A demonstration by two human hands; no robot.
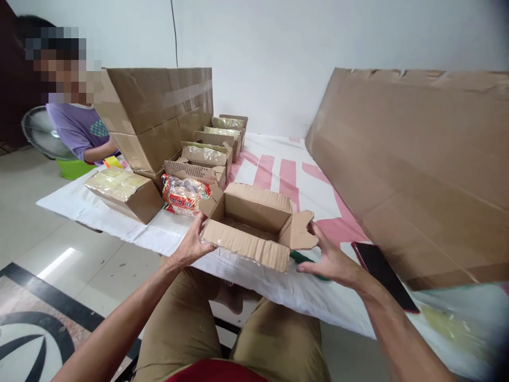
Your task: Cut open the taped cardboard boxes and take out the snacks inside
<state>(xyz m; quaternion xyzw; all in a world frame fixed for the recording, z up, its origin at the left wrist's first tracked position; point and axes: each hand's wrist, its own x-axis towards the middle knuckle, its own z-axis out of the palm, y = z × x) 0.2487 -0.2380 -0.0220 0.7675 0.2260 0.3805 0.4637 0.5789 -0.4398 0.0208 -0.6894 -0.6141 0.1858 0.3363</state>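
An empty cardboard box (254,225) with its flaps spread open sits on the white and pink cloth (278,175) in front of me. My left hand (193,244) grips the box's near left corner, fingers curled over the flap. My right hand (330,257) is at the right side flap, fingers spread and touching its edge. A green object (304,259) lies under my right hand, partly hidden. A red and white food packet (183,195) lies just left of the box.
A row of open boxes (210,148) holding packets runs back along the table. A closed box (121,192) sits at left, a large carton (159,114) behind it, big flat cardboard (417,170) at right. A dark phone (384,273) lies nearby. Another person (79,127) sits at far left.
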